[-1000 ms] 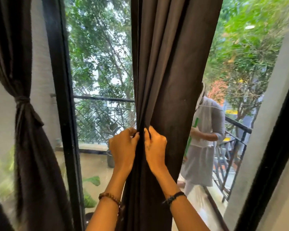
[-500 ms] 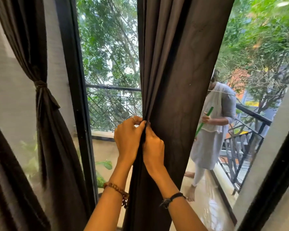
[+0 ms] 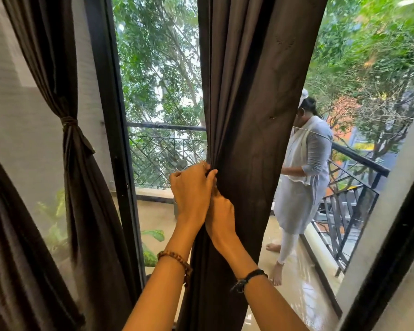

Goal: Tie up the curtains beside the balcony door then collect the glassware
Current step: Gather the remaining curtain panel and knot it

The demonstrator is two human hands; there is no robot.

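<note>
A dark brown curtain (image 3: pixel 253 96) hangs down the middle of the open balcony doorway. My left hand (image 3: pixel 191 189) pinches its gathered folds at about railing height. Just below and partly behind it, my right hand (image 3: pixel 221 217) grips the same bunch of cloth. Both wrists wear bracelets. A second dark curtain (image 3: pixel 81 187) at the left is tied at its waist with a knot (image 3: pixel 68 121). No glassware is in view.
A black door frame (image 3: pixel 112 144) stands between the two curtains. A person in light grey clothes (image 3: pixel 301 182) stands on the wet balcony floor by the black railing (image 3: pixel 359 158). A leafy potted plant (image 3: pixel 151 244) sits low behind the frame. Another frame edge (image 3: pixel 392 259) runs down the right.
My hands have closed in on each other, the left now overlapping the right on the curtain's folds. The view has shifted, so the tied curtain sits further into frame.
</note>
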